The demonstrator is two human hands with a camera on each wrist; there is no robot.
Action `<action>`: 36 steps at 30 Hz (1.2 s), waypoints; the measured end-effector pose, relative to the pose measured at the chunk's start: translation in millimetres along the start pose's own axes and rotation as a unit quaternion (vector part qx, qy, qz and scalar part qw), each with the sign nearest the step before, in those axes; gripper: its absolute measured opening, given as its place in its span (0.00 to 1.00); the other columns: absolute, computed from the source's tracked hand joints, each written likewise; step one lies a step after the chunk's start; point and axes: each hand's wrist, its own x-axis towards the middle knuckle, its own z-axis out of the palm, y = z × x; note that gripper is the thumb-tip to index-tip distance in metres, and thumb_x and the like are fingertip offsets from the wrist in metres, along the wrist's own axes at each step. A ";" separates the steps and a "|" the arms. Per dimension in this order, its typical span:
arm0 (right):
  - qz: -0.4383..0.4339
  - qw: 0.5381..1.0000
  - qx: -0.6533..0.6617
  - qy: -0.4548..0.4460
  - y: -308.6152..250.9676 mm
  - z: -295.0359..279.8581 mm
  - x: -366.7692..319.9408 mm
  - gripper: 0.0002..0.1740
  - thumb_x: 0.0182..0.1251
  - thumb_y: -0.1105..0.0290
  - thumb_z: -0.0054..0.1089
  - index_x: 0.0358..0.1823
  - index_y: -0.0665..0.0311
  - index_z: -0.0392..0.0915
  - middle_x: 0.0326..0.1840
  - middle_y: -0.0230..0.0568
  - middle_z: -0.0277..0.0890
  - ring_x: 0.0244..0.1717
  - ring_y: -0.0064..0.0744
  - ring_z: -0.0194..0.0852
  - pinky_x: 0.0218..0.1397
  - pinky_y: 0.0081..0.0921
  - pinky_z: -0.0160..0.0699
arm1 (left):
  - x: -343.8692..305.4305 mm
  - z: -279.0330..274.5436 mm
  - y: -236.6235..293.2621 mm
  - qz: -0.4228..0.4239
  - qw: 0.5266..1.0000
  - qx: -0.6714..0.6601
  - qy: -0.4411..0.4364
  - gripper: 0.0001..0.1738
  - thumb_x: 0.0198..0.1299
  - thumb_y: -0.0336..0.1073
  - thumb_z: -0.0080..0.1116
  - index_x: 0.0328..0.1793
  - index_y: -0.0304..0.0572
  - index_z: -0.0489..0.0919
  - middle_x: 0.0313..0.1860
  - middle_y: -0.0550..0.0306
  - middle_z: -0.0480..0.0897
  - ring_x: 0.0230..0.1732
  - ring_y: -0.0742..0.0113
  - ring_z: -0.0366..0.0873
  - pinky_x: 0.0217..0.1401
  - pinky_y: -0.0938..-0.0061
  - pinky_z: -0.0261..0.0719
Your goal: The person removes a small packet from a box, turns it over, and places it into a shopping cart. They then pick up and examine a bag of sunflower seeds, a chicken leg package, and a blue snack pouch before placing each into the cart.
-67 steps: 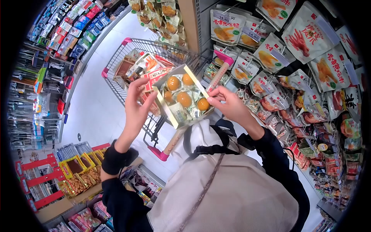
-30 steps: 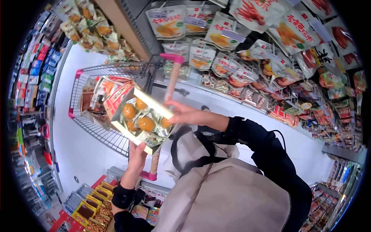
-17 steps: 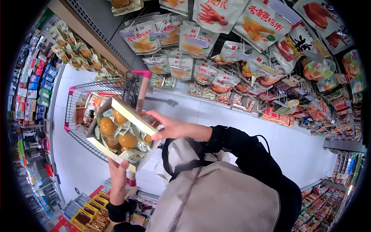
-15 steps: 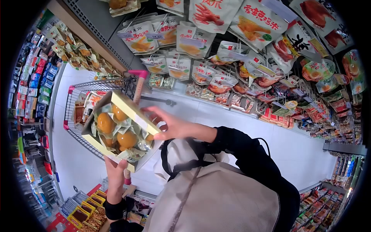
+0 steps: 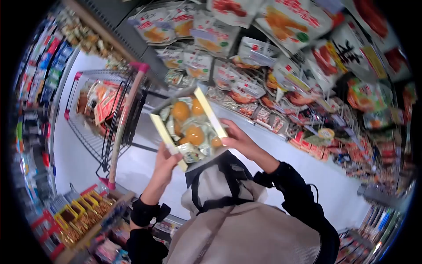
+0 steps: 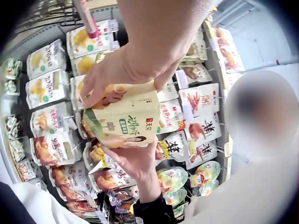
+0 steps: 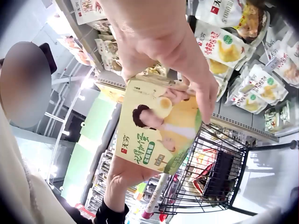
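An open-topped cream carton (image 5: 210, 112) is held up in front of the body, tilted in the head view. Inside lie several brown eggs (image 5: 194, 135) in clear and pale wrappers. My left hand (image 5: 165, 165) grips the carton's left side near the lower corner, thumb at the rim. On the opposite side, my right hand (image 5: 241, 140) grips the wall with its thumb by the edge. The left wrist view shows one printed outer face of the carton (image 6: 128, 114); another, with a printed person and a halved egg, faces the right wrist view.
A wire shopping cart (image 5: 116, 145) holding packages stands left of the carton. Hanging snack pouches (image 5: 285, 26) line the rack at the upper right. Yellow-edged trays (image 5: 72, 213) sit on a low shelf at the lower left, and another stocked shelf (image 5: 39, 66) runs along the far left.
The carton, seen over the cart earlier, is now to the cart's right, beyond the handle. My left hand shifted from the upper left side to the lower corner. The head view has turned and blurred slightly.
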 end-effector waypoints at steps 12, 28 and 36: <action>0.240 0.940 0.238 0.051 125.1 -52.4 29.5 0.36 0.59 0.71 0.53 0.67 0.55 0.47 0.58 0.38 0.61 0.59 0.38 0.62 0.60 0.50 0.62 | 56.4 -33.1 -118.1 -0.175 0.981 -0.032 0.075 0.37 0.46 0.25 0.55 0.64 0.40 0.53 0.52 0.48 0.70 0.47 0.65 0.73 0.45 0.76 0.74; 0.254 0.908 0.299 0.146 318.9 -94.6 165.4 0.31 0.59 0.70 0.48 0.64 0.56 0.50 0.58 0.40 0.59 0.59 0.42 0.61 0.61 0.48 0.61 | 209.9 -140.9 -238.2 -0.125 0.985 0.033 0.117 0.34 0.56 0.30 0.55 0.67 0.40 0.54 0.60 0.48 0.65 0.57 0.62 0.66 0.59 0.71 0.64; 0.194 0.896 0.290 0.275 430.7 -191.4 294.0 0.27 0.62 0.69 0.51 0.62 0.52 0.54 0.46 0.40 0.66 0.44 0.34 0.71 0.45 0.33 0.74 | 265.3 -148.1 -257.7 -0.086 0.985 0.044 0.145 0.25 0.62 0.41 0.45 0.64 0.41 0.59 0.58 0.53 0.68 0.59 0.58 0.67 0.59 0.67 0.66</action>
